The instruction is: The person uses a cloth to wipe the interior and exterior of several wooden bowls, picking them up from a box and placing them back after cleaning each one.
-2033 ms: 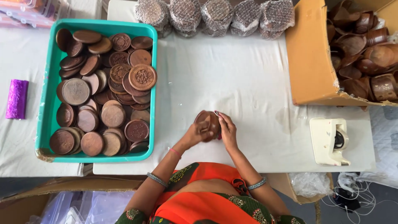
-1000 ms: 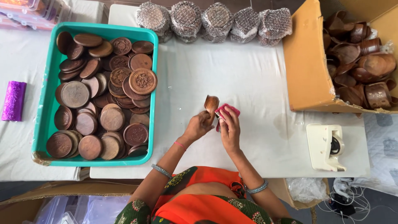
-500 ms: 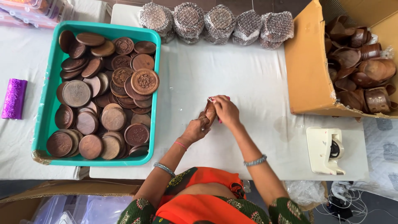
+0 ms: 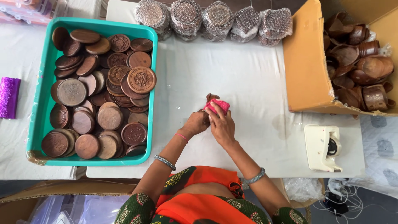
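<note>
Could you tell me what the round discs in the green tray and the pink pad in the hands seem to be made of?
Discs: probably wood, dark brown, some carved, with a slight sheen. Pink pad: looks like soft knitted cloth or sponge, pressed by the right hand.

Teal tray [image 4: 40, 108] w/ wooden discs [image 4: 110, 118], cardboard box [image 4: 306, 70], tape dispenser [image 4: 321, 147]

brown piece [image 4: 212, 97]: mostly hidden by pink cloth [image 4: 217, 106] | cardboard box [image 4: 306, 66]: cut off right
</note>
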